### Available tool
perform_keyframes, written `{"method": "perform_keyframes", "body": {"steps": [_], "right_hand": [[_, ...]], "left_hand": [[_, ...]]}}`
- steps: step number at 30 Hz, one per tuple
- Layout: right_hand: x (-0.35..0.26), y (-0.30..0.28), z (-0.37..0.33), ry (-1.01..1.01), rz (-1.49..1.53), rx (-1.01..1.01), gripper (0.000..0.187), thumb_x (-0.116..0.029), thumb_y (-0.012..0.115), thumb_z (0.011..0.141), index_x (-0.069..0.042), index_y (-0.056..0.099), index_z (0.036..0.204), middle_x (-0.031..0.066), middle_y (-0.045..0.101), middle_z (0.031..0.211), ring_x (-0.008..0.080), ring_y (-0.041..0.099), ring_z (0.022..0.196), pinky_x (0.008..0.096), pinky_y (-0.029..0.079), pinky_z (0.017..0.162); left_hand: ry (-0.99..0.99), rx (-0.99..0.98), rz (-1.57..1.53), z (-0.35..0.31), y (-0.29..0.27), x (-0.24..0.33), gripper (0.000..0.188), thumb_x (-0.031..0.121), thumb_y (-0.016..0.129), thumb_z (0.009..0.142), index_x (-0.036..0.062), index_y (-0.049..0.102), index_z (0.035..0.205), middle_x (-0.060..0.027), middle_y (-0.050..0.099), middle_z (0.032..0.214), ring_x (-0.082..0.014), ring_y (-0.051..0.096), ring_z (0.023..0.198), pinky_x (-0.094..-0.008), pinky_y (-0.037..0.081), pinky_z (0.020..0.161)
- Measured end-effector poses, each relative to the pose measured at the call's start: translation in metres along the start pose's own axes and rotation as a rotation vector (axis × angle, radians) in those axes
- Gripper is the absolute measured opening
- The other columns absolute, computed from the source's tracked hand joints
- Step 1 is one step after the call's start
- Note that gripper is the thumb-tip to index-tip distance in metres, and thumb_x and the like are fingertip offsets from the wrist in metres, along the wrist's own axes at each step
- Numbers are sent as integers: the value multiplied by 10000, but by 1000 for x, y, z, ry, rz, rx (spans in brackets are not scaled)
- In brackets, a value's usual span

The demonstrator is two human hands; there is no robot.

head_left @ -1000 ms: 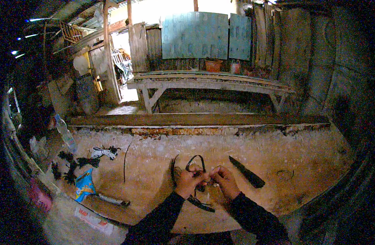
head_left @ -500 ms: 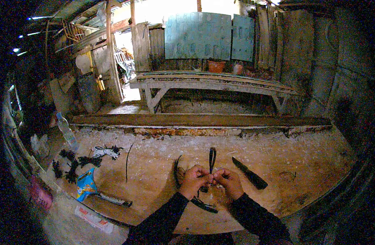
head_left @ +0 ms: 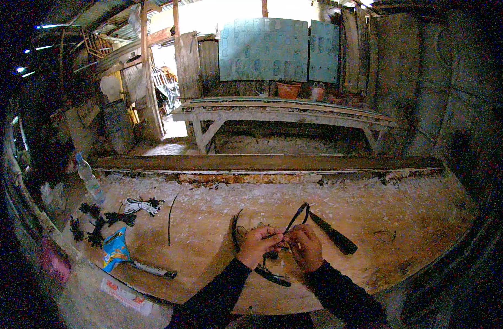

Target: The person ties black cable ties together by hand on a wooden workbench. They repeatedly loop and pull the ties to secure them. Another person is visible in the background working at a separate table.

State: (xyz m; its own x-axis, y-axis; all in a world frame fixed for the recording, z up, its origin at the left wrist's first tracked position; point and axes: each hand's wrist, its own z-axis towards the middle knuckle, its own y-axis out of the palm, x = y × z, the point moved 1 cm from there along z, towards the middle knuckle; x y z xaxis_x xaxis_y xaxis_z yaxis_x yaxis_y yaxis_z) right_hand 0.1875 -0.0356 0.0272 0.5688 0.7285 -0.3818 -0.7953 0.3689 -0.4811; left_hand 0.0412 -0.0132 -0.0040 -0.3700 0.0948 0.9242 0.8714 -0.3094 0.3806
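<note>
The looped strip [head_left: 296, 217] at the left hand [head_left: 260, 245] and right hand [head_left: 305, 247] is plain black, like both sleeves [head_left: 218, 289]. Right of the right hand, the tapered piece [head_left: 334, 234] is near-black. Left of the left hand are a bright blue packet [head_left: 115, 249] patterned orange-yellow, white cord [head_left: 141, 205] and black bundles [head_left: 95, 234]. Under the hands, the bench [head_left: 202, 230] is brown, flecked whitish. Far beyond them, a turquoise panel [head_left: 262, 50] bears darker rectangular marks; the pot [head_left: 288, 91] below is orange-red.

Clear bottle [head_left: 89, 179] at left, orange pot [head_left: 288, 91] on rear bench [head_left: 284, 114]
</note>
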Motion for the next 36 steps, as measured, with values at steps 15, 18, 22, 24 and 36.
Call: {"method": "perform_keyframes", "body": {"steps": [15,18,22,24,36], "right_hand": [[10,5,-2,-53,98,-133,136,-2,555,710,-39,485,821,132,569,830,271,577,703,322,468,593],[2,1,-2,-44,146,-107,128,-18,558,718,-41,487,822,135,545,759,274,558,657,328,448,572],[-4,1,-3,241,352,-68,76,-45,540,753,-37,488,807,106,531,717,227,538,659,305,431,590],[-1,2,-4,330,334,-61,52,-70,528,779,-39,489,793,75,529,704,181,524,665,286,424,607],[25,9,-4,905,1237,-257,91,-172,551,796,-95,503,807,-6,530,716,88,504,637,199,408,567]], "left_hand": [[39,-1,-90,2,-2,-2,187,66,590,752,54,501,915,-49,576,840,-139,571,729,-239,478,606],[59,-9,-109,-1,1,4,274,51,592,747,72,438,972,-67,575,835,-160,576,729,-245,479,602],[69,-40,-87,-3,6,9,334,54,589,750,74,385,1014,-76,571,831,-176,581,736,-253,480,612],[135,-60,-35,-3,8,9,336,56,588,752,64,388,1023,-78,569,842,-180,581,743,-255,480,619],[655,34,873,-15,16,20,181,90,584,742,65,563,919,-73,577,826,-181,566,755,-294,461,633]]}}
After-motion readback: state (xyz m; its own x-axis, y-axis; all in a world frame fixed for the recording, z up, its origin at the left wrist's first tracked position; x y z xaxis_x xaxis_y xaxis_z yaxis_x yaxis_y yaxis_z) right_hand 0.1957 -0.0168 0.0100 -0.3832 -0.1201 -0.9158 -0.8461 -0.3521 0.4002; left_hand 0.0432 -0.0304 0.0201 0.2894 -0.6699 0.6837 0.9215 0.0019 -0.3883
